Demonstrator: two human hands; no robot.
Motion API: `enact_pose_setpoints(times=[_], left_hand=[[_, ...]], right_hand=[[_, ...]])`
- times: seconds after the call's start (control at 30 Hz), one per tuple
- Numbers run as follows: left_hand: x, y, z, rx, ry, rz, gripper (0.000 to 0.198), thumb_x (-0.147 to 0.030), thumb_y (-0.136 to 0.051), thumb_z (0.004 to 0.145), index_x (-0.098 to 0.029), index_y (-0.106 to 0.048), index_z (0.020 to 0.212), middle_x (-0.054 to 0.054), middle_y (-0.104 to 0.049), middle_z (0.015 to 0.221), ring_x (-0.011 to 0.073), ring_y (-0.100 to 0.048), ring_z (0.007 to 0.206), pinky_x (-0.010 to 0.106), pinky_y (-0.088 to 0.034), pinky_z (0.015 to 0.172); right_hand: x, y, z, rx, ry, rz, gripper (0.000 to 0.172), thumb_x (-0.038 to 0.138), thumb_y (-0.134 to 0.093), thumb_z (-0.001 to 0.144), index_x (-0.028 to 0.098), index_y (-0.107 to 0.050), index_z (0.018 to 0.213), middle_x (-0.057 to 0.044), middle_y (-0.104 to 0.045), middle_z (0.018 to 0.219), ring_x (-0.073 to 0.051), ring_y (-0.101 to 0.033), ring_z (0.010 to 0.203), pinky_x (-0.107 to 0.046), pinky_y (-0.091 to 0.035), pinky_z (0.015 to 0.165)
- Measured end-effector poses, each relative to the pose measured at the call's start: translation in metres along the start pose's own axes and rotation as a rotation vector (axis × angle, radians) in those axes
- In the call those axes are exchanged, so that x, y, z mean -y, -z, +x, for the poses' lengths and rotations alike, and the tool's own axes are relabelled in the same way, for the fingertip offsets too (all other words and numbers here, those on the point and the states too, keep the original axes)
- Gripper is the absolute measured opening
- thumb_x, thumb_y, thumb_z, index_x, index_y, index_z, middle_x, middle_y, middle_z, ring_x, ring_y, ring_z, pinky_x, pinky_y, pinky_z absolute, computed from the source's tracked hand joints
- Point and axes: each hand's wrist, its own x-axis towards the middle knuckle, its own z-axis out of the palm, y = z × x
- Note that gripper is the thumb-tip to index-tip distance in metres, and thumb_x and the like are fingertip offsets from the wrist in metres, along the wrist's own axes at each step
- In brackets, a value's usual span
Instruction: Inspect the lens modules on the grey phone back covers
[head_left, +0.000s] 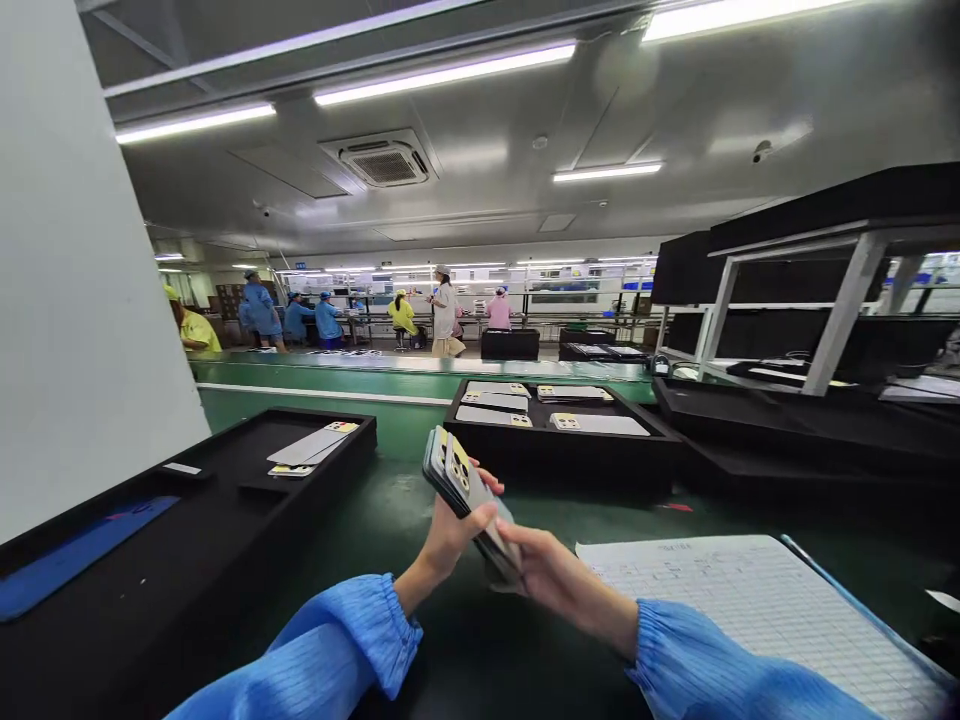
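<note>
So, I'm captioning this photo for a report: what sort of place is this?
Probably a phone-parts assembly workshop. A green conveyor bench runs down the room, workers in smocks work along it, and black trays hold phone-back panels with camera cutouts, like the stack in the left hand.

Hands (452, 535) — stacked phone covers (459, 482), black tray (570, 465)

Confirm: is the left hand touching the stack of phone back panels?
Touching: the head view shows the left hand gripping the stack of phone back panels, thumb across its face.
</note>
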Motion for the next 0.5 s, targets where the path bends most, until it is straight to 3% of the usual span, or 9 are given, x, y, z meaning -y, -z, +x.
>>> enact_pose_setpoints(times=[0.1, 0.2, 0.4, 0.5], left_hand=[[0.002, 0.015, 0.004, 0.041, 0.052, 0.074, 0.040, -0.035, -0.065, 0.064, -0.016, -0.047, 0.095, 0.002, -0.054, 0.079, 0.0163, -0.055, 0.071, 0.032, -0.043, 0.069], [0.004, 0.017, 0.006, 0.073, 0.069, 0.127, 0.040, -0.033, -0.070, 0.060, -0.014, -0.051, 0.089, 0.000, -0.053, 0.075, 0.0142, -0.051, 0.068, 0.027, -0.040, 0.063], [0.005, 0.006, 0.000, 0.198, 0.070, 0.090, 0.055, -0.038, -0.069, 0.063, -0.014, -0.046, 0.108, 0.009, -0.054, 0.099, 0.0217, -0.053, 0.090, 0.032, -0.043, 0.075], [0.005, 0.004, -0.003, 0.255, 0.092, 0.075, 0.061, -0.038, -0.070, 0.063, -0.016, -0.043, 0.112, 0.010, -0.052, 0.106, 0.0223, -0.051, 0.093, 0.033, -0.043, 0.077]], right_hand=[[0.003, 0.008, 0.016, 0.032, 0.090, -0.135, 0.054, 0.043, -0.074, 0.060, 0.016, -0.054, 0.103, -0.010, -0.059, 0.098, -0.030, -0.055, 0.100, -0.052, -0.037, 0.091], [0.011, 0.017, 0.028, 0.101, 0.246, -0.199, 0.073, 0.043, -0.075, 0.060, 0.022, -0.041, 0.121, -0.009, -0.047, 0.122, -0.025, -0.038, 0.121, -0.043, -0.020, 0.105], [0.028, 0.023, 0.024, 0.379, 0.367, -0.179, 0.077, 0.041, -0.068, 0.068, 0.025, -0.030, 0.133, -0.006, -0.045, 0.129, -0.023, -0.037, 0.123, -0.038, -0.025, 0.101], [0.033, 0.023, 0.018, 0.440, 0.369, -0.132, 0.075, 0.038, -0.064, 0.071, 0.026, -0.026, 0.135, -0.005, -0.042, 0.131, -0.024, -0.035, 0.123, -0.039, -0.025, 0.101]])
